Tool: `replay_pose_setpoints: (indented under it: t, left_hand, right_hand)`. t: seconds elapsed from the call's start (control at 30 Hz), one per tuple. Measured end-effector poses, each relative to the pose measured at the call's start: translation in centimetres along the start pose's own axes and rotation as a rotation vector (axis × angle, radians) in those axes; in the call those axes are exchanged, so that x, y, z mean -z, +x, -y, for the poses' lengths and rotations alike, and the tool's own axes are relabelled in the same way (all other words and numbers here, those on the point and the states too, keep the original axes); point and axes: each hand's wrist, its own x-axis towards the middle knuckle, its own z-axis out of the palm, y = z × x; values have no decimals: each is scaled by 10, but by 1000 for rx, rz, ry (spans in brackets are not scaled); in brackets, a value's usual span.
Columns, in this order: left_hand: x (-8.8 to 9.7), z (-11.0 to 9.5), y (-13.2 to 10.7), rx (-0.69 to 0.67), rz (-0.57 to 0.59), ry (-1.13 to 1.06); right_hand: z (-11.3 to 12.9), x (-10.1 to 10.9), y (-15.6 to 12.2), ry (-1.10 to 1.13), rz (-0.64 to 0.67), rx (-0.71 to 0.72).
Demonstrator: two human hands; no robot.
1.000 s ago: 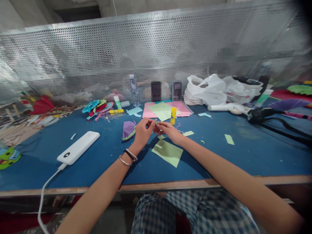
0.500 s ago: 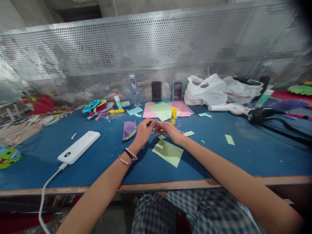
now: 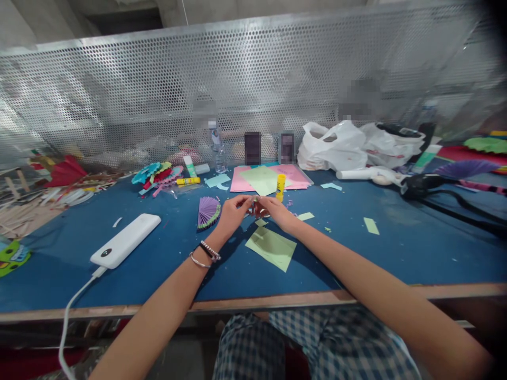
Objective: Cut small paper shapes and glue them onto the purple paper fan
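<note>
My left hand (image 3: 236, 208) and my right hand (image 3: 273, 208) meet above the blue tabletop, fingertips together. Both are closed in a pinch on a small pale-green piece of paper (image 3: 255, 199), mostly hidden by the fingers. Just behind my right hand stands a yellow glue stick (image 3: 280, 187). A purple pleated paper fan (image 3: 208, 212) with a green edge lies left of my left hand. Nearer to me, below the hands, are a light-green paper sheet (image 3: 271, 249) and a small green scrap (image 3: 261, 222).
Pink and green paper sheets (image 3: 241, 180) lie behind the hands. A white power bank (image 3: 127, 241) with a cable is at left. Coloured paper flowers (image 3: 148, 174) and a second yellow glue stick (image 3: 188, 181) sit farther back. White plastic bags (image 3: 332, 148) stand against the perforated metal panel (image 3: 253, 79).
My fingers have shifted slightly and drawn closer together around the small piece. The whole view has moved a little; objects on the table stay in place.
</note>
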Motion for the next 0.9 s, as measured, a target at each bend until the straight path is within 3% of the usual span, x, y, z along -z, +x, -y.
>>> replay_pose_setpoints:
  t: [0.3, 0.53, 0.73, 0.9]
  left_hand:
    - [3, 4, 1, -3, 53, -21]
    - [2, -3, -1, 87, 45, -79]
    - [2, 1, 0, 130, 22, -142]
    - [5, 3, 0, 211, 106, -267]
  right_hand:
    - [1, 0, 0, -16, -26, 27]
    - [3, -2, -1, 15, -55, 2]
    - [4, -3, -3, 36, 9, 43]
    - [3, -2, -2, -30, -26, 59]
